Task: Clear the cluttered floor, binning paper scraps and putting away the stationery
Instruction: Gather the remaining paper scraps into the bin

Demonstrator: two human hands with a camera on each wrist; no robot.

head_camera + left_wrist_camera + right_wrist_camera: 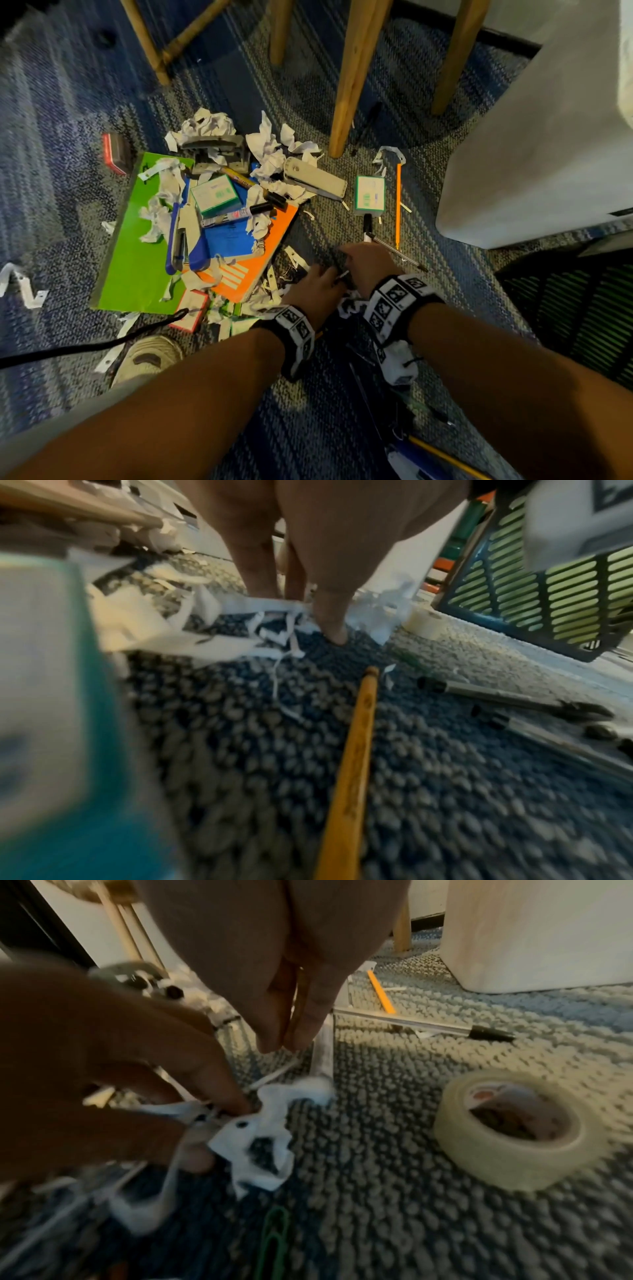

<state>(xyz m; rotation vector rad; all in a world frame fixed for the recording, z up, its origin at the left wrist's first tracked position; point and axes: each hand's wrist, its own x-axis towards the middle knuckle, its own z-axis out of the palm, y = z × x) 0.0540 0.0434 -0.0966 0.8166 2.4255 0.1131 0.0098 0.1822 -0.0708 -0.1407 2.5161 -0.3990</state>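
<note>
Reaching down to the blue-grey carpet point(342, 394), both hands meet just below the middle of the head view, at about 6 o'clock from the heap of stationery. The left hand point(317, 286) has its fingers curled around crumpled white paper scraps point(260, 1139), pinching them against the floor; more torn strips point(240, 631) lie around its fingertips. The right hand point(368, 265) sits just beside it at 3 o'clock, fingers point(308, 1010) pointing down with the tips drawn together, though whether they actually pinch a scrap I cannot tell (the wrist view is blurred there). At 10 o'clock from the hands lies the main clutter: a green folder point(137, 260), an orange notebook point(260, 253), a blue one point(233, 236), a grey hole punch point(219, 152), a stapler point(313, 178), markers and crumpled paper balls point(205, 125). At 12 o'clock sits a small green-edged box point(370, 193) with an orange pencil point(398, 205) beside it and a pen point(397, 253) near the right hand. A roll of tape point(510, 1129) rests at 4 o'clock in the right wrist view. A green slatted basket point(548, 588) stands at 3 o'clock, beside a white bin point(531, 154).
</note>
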